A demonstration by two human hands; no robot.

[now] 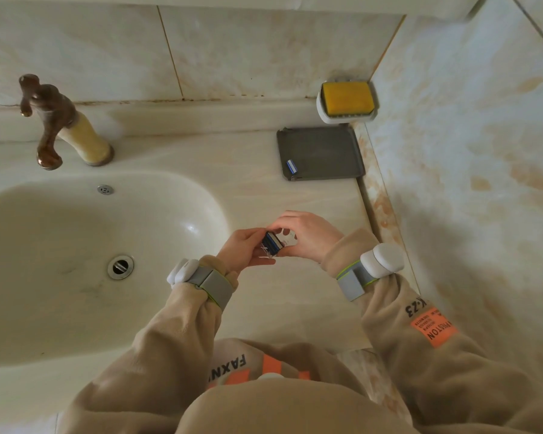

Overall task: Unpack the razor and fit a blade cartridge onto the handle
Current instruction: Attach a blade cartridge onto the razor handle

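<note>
My left grip (243,247) and right grip (304,238) both pinch the blade cartridge pack (272,244), held in the air over the bench (295,208) beside the sink (76,245). Farther back, a second cartridge (291,166) lies on a grey tray (323,151).

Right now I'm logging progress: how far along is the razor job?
Early to middle. One blade cartridge already lies on the grey tray. The left hand and right hand hold a clear cartridge pack between them, apparently working it open. No handle is visible, so fitting remains.
</note>
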